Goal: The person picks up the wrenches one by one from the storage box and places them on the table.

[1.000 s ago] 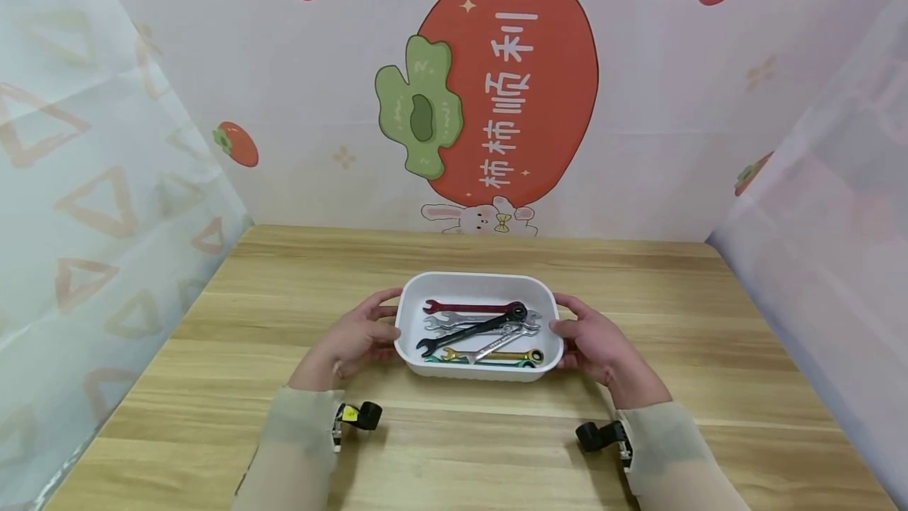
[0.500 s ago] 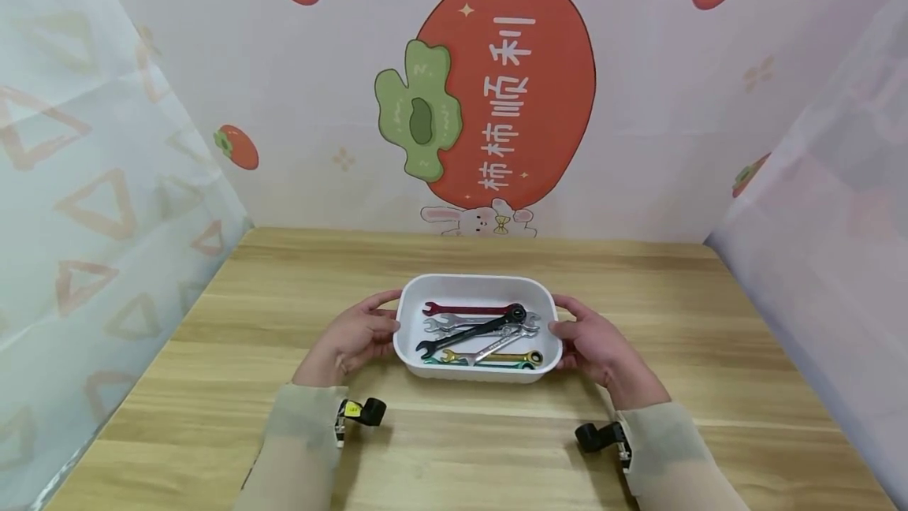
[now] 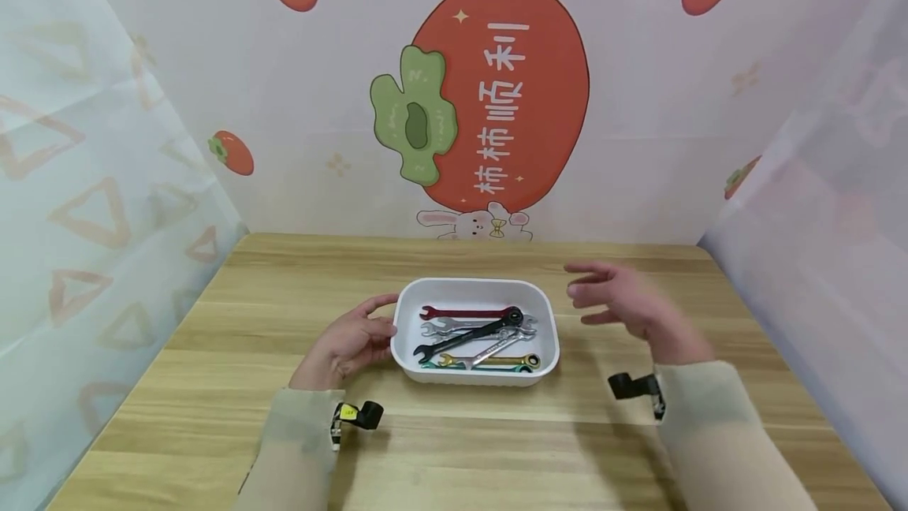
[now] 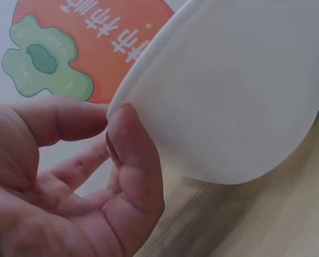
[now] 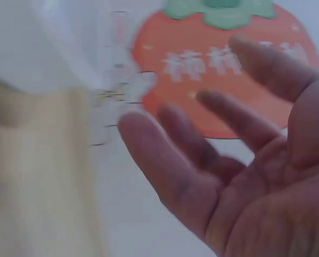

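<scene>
With our left hand (image 3: 355, 344) we pinch the rim at the left end of the box (image 3: 471, 378), which sits on the surface (image 3: 461, 456) with wrenches (image 3: 468, 335) inside it, while our right hand (image 3: 624, 300) hangs spread near its right end.

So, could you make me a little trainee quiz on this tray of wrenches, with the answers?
1. Which hand touches the white tray?
2. Fill in: the wrench nearest the back wall is ____ in colour.
3. True or false: the black combination wrench has its ring end toward the person's right.

Key:
1. The left hand; the right hand is apart from it.
2. Red.
3. True.
</scene>
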The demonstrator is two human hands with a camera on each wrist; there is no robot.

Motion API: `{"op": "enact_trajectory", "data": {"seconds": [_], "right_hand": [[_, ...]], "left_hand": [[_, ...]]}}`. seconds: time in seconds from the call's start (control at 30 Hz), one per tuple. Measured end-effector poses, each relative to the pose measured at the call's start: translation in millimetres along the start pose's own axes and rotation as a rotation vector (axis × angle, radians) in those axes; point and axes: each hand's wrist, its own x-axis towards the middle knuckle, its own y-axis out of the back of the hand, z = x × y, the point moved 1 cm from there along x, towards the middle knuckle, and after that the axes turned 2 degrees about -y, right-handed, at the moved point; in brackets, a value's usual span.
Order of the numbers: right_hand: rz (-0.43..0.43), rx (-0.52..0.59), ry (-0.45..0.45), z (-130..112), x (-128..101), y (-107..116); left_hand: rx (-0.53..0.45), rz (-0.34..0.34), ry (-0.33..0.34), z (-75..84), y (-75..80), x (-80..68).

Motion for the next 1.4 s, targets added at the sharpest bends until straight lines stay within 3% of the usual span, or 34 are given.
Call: {"op": "enact_trajectory", "data": {"seconds": [0.1, 0.23, 0.4, 0.5, 0.8, 1.07, 1.4], "right_hand": [[-0.096, -0.018, -0.008, -26, -2, 10], [-0.227, -0.014, -0.071, -44, 12, 4], [-0.295, 0.034, -0.117, -39, 41, -19], [-0.322, -0.01, -0.129, -34, 55, -34], [-0.333, -0.218, -0.154, -26, 79, -56], [-0.337, -0.284, -0.17, -25, 88, -65], [-0.349, -0.363, -0.128, -23, 96, -74]], "left_hand": [[-0.009, -0.009, 0.005, -1.1, 0.7, 0.6], [-0.012, -0.008, 0.004, -1.1, 2.0, 1.4], [-0.006, -0.037, 0.0, -1.1, 2.5, 2.1], [-0.009, -0.054, -0.001, 0.3, 3.0, 1.2], [-0.004, -0.048, -0.005, -0.7, 2.9, 3.3], [-0.032, -0.055, 0.001, -1.7, 2.6, 1.8], [-0.034, -0.061, -0.004, -2.1, 3.6, 2.4]]}}
